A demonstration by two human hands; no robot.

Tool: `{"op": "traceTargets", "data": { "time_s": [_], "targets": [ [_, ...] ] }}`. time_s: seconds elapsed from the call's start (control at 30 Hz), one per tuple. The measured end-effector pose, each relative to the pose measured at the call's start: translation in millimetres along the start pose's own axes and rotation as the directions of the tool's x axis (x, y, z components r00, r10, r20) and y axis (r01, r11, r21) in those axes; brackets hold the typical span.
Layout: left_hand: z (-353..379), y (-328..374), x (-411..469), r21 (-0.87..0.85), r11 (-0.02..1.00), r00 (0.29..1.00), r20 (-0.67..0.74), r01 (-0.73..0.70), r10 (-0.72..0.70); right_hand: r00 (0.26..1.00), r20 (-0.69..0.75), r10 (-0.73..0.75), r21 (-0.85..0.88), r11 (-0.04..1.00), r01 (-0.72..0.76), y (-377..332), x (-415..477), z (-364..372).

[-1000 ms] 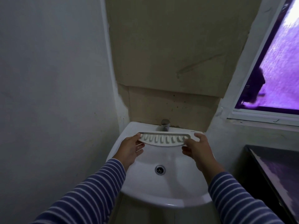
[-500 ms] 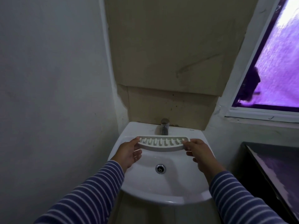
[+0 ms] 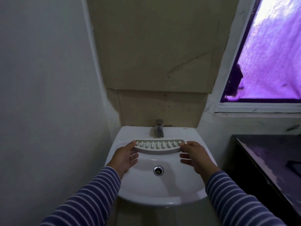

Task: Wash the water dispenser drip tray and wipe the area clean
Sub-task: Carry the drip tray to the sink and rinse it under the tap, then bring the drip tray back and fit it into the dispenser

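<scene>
Drip tray [image 3: 158, 147], white and slotted, held level above the basin [image 3: 162, 190], just in front of the tap [image 3: 158, 129] and spanning nearly the width of the bowl. Left of the basin, a plain grey-white wall [image 3: 45, 95]. Left hand [image 3: 125, 158] closed on the tray's left end: thumb on the upper rim, fingers curled beneath; its sleeve [image 3: 88, 199] is blue with thin white stripes. Tray slots run in a single row, front edge curved toward the viewer. Drain [image 3: 158, 170], a metal ring, lies in the bowl below the tray, between the two wrists. Behind the basin, a beige panel [image 3: 154, 54] rises up the wall. Right hand [image 3: 196, 158] closed on the tray's right end in a matching pinch, thumb above and fingers under, with a striped sleeve of the same pattern. Right of the basin, a dark countertop [image 3: 268, 160]; above it, a white-framed window [image 3: 268, 51] showing purple light.
</scene>
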State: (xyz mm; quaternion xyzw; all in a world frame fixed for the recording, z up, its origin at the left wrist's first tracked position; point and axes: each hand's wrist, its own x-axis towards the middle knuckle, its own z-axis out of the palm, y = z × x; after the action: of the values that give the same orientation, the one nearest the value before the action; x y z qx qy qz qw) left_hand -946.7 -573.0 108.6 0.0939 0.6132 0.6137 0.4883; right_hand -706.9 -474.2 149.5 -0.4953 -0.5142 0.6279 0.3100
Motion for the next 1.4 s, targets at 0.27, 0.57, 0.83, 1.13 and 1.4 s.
{"op": "traceTargets", "data": {
  "time_s": [0.27, 0.57, 0.83, 1.13, 1.4],
  "targets": [
    [18.4, 4.0, -2.9, -0.052, 0.997, 0.998, 0.013, -0.062, 0.062, 0.998, -0.062, 0.012, 0.171, 0.985, -0.001, 8.7, -3.6, -8.9],
    [56.7, 0.3, -24.6, -0.079, 0.988, 0.990, 0.020, -0.134, 0.136, 0.986, -0.167, -0.020, 0.237, 0.970, 0.060, 7.8, -12.2, -48.8],
    [128.2, -34.6, -80.1, -0.084, 0.985, 0.986, 0.058, -0.151, 0.156, 0.972, -0.202, -0.121, 0.261, 0.950, 0.173, 19.8, -55.2, -133.9],
    [226.0, -110.7, -174.3, -0.073, 0.989, 0.983, 0.123, -0.128, 0.136, 0.950, -0.259, -0.173, 0.250, 0.938, 0.239, 37.8, -132.3, -270.4],
    [330.0, -155.3, -243.0, -0.086, 0.994, 0.967, 0.240, -0.066, 0.085, 0.911, -0.374, -0.176, 0.254, 0.925, 0.283, 49.8, -191.0, -387.7]
  ]
}}
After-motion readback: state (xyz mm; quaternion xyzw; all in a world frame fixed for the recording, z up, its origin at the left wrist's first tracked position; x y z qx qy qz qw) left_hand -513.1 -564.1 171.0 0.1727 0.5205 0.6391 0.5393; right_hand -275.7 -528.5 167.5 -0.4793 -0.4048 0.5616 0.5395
